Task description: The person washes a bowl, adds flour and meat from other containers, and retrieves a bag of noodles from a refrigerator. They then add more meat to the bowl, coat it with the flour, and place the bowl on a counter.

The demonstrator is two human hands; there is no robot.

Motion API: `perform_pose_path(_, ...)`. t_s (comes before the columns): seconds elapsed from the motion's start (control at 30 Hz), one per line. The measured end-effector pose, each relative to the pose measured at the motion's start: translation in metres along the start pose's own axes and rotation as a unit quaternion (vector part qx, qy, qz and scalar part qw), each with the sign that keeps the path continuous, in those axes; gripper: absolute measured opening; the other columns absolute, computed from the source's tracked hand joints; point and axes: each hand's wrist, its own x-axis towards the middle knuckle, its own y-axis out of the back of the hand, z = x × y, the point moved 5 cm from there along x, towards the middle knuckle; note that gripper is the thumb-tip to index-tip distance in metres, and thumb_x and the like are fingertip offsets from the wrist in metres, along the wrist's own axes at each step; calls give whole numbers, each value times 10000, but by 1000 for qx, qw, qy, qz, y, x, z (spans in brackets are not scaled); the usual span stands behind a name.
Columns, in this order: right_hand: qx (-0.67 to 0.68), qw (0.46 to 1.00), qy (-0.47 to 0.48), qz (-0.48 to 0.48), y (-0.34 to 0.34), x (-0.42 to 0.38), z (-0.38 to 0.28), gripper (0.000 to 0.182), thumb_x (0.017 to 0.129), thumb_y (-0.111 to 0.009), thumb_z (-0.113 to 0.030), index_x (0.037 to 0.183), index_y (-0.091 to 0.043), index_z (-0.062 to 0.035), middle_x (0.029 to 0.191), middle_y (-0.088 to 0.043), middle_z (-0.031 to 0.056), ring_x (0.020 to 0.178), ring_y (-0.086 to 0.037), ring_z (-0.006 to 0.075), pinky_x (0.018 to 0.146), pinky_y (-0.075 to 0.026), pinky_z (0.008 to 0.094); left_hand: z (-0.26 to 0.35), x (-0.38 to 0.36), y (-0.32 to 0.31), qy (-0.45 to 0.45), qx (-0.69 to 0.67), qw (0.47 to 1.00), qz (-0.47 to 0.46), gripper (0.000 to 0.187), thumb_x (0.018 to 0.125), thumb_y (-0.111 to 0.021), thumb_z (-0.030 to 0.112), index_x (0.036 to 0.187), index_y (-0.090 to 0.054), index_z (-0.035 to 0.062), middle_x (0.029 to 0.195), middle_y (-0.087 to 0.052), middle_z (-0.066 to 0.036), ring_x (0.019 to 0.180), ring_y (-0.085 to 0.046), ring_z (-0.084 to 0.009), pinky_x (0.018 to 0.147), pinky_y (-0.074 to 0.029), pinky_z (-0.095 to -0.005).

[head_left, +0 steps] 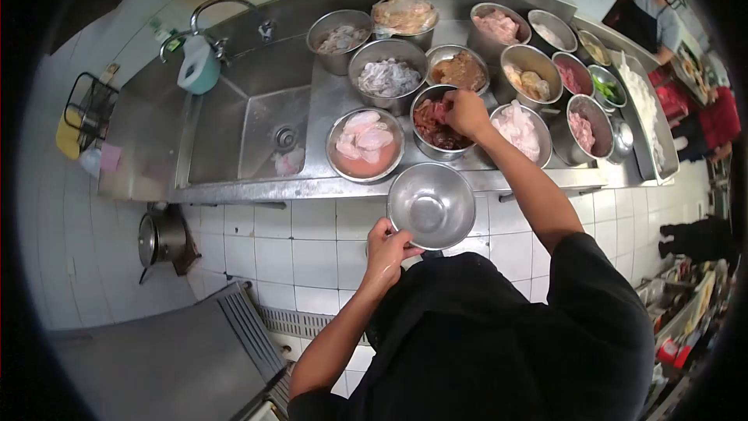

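An empty steel bowl (431, 206) is held by its lower left rim in my left hand (387, 253), in front of the counter edge. My right hand (467, 115) reaches into a steel pot of dark red sliced meat (430, 121), its fingers closed at the meat; what they pinch is partly hidden. Left of that pot is a bowl of pale chicken pieces in pinkish liquid (366, 140). Behind it stands a pot of greyish pieces (388, 78), and beside that a bowl of brown minced food (461, 70). Pale pink meat (516, 129) fills a bowl under my right forearm.
A steel sink (269, 129) with a faucet (222, 4) is at the left. More pots of meat and a bowl of green pieces (608, 90) stand at the right, beside a long tray (647, 121). Other people (713, 121) are at the far right.
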Motion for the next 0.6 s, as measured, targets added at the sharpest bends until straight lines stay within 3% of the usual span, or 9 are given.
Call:
perform_pose_path(0.23,186,982,-38,-21,24,5,12,179,674,-707,-179,820,-722,-78,790,-675,202,740,-665,345,699,-525,398,-16,0,-27,-31,-46,998,34,137,815,-555,-26,873,-436,10,938,-561,-163,815,-642,-286,714,-603,-393)
perform_pose_path(0.27,215,975,-54,-31,32,3,7,168,705,-708,-166,818,-704,-42,741,-675,181,738,-689,278,682,-527,376,-15,0,-30,-35,-52,997,32,131,819,-551,-27,878,-438,8,956,-558,-171,828,-639,-291,719,-603,-393)
perform_pose_path(0.37,262,965,3,-17,73,-11,-29,91,725,-689,-67,771,-655,4,691,-663,134,744,-690,192,658,-527,333,-12,-3,-35,-26,-66,997,26,138,823,-556,-28,889,-439,8,949,-555,-167,821,-635,-294,726,-601,-396)
perform_pose_path(0.47,375,926,25,-27,95,-35,-56,63,739,-658,20,728,-596,10,688,-648,90,740,-670,144,636,-516,296,-14,-2,-35,-31,-66,997,22,143,830,-557,-28,881,-431,14,949,-555,-165,830,-634,-303,732,-600,-397)
perform_pose_path(0.57,368,917,-92,-125,101,-83,-90,96,737,-635,59,699,-566,4,738,-663,93,747,-667,147,631,-509,277,-14,2,-32,-31,-73,997,1,153,831,-560,-28,870,-421,24,948,-551,-159,832,-635,-300,737,-598,-395)
perform_pose_path(0.6,413,903,-43,-109,78,-92,-84,80,744,-642,31,713,-574,1,748,-667,97,755,-666,147,637,-514,284,-12,3,-32,-30,-75,997,-8,157,830,-561,-30,865,-419,27,944,-549,-155,833,-635,-299,735,-598,-395)
